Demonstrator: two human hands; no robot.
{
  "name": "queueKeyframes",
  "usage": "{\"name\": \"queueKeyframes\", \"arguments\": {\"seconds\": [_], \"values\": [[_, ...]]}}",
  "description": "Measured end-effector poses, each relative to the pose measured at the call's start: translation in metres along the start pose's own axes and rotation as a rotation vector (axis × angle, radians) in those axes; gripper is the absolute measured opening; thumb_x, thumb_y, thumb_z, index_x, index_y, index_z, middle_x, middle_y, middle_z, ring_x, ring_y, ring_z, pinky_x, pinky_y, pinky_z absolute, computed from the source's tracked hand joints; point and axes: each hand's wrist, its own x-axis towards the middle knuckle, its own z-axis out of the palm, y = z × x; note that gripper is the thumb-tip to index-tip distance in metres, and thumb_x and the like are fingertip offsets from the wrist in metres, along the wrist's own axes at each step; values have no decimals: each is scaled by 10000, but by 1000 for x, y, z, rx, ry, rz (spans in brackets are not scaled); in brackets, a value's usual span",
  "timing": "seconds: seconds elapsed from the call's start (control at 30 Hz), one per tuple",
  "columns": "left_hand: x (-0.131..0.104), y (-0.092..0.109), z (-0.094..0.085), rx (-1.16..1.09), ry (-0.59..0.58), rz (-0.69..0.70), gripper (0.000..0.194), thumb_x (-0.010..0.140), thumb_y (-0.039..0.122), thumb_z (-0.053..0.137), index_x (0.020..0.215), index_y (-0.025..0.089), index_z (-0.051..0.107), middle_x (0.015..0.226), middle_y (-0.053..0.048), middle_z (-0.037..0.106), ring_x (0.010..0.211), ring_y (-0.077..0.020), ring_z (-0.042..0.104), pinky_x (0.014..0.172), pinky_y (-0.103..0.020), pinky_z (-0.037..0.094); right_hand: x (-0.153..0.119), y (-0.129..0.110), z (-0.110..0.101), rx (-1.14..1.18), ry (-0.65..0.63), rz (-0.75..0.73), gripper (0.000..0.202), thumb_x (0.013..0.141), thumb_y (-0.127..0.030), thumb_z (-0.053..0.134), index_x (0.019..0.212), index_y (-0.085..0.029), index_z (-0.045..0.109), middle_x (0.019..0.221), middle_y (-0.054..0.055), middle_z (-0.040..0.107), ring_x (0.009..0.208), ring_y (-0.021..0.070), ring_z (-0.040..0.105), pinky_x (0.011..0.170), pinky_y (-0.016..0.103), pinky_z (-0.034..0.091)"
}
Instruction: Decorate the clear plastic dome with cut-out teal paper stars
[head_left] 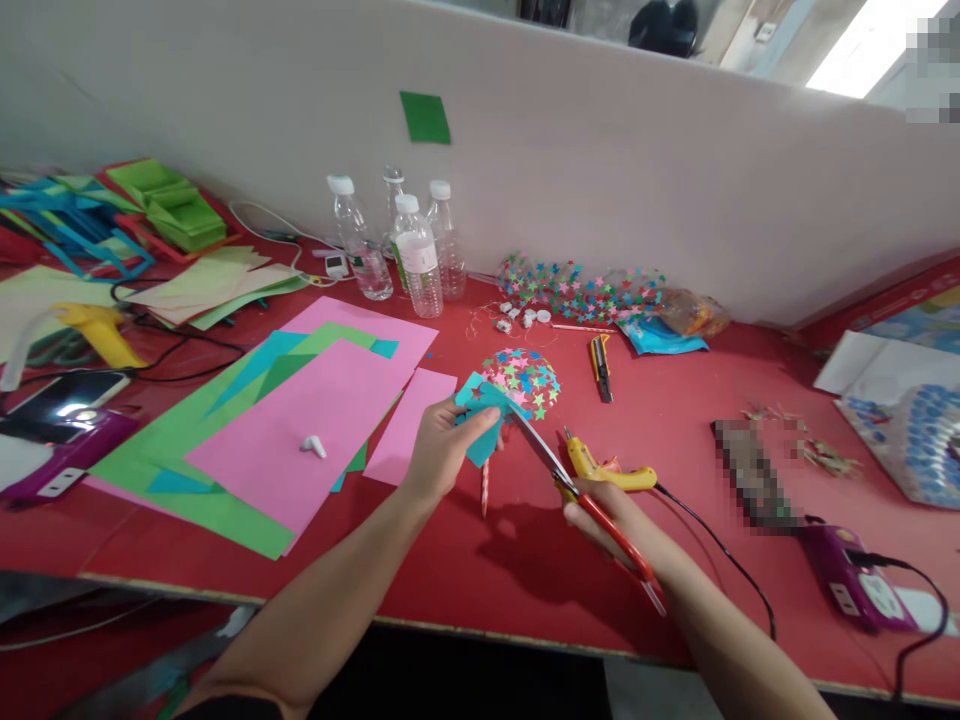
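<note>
My left hand pinches a small piece of blue paper between thumb and fingers, above the middle of the red table. My right hand is wrapped round red-handled scissors, whose blades point up and left and reach the paper's right edge. Just behind the paper lies a round patch of small coloured paper stars. A striped pencil lies below the paper. Beside my right hand rests a yellow glue gun with a black cable.
Pink sheets and green ones lie at the left, with a white earbud on top. Plastic bottles stand near the wall. A yellow-black cutter lies behind the glue gun. Purple power strips sit at both sides.
</note>
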Motion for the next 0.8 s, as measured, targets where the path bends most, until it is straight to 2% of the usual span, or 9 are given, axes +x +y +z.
{"name": "queueKeyframes", "arguments": {"seconds": [0.27,0.5,0.8], "values": [[2,4,1,-53,-3,-51,221,707,346,742,597,162,686,478,-17,632,403,-100,539,410,-199,389,1,3,0,21,-43,-29,500,904,-689,469,692,-239,428,526,-53,360,470,103,320,449,277,258],[4,8,-2,-41,-2,-71,194,670,323,757,586,160,693,458,-7,617,375,-85,509,394,-188,381,2,5,-1,-4,-35,-28,543,887,-724,459,664,-241,351,557,-46,337,502,103,277,479,277,213],[6,17,-5,16,-45,-82,202,637,319,754,569,155,659,434,8,585,346,-71,448,380,-193,354,1,-3,-6,-82,-36,3,586,844,-771,481,647,-240,332,602,-39,312,553,110,261,522,281,206]]}}
